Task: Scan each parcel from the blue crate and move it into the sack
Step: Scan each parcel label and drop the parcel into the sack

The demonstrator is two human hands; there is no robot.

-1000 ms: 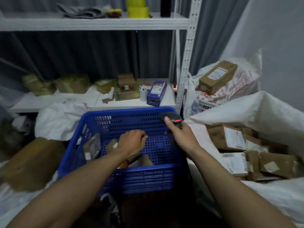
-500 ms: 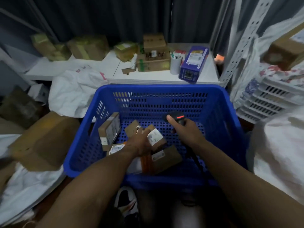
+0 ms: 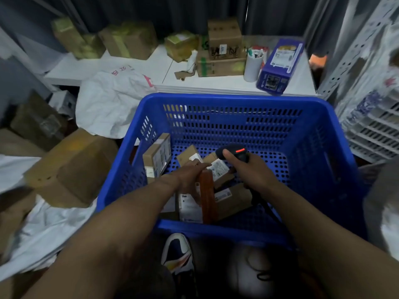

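The blue crate (image 3: 237,100) fills the middle of the view. Several brown parcels with white labels lie in its near left part: an upright box (image 3: 156,156), a small labelled box (image 3: 219,170), an orange-brown parcel (image 3: 207,197) and a flat one (image 3: 234,198). My left hand (image 3: 190,173) reaches into the crate and lies on the orange-brown parcel's top, fingertips touching the small box; its grip is hidden. My right hand (image 3: 252,171) holds a black scanner (image 3: 236,153) with a red light, just right of the small box. The white sack (image 3: 386,203) shows blurred at the far right.
Behind the crate a white table (image 3: 298,83) carries cardboard boxes, a white cup (image 3: 252,65) and a blue box (image 3: 278,67). A crumpled white bag (image 3: 108,104) and a large cardboard box (image 3: 71,167) lie left. A white plastic basket (image 3: 373,134) stands right. A shoe (image 3: 177,251) is below.
The view has tilted down onto the crate. Both hands have sunk deeper inside it: the scanner went from the far rim down among the parcels, and my left hand has shifted across them.
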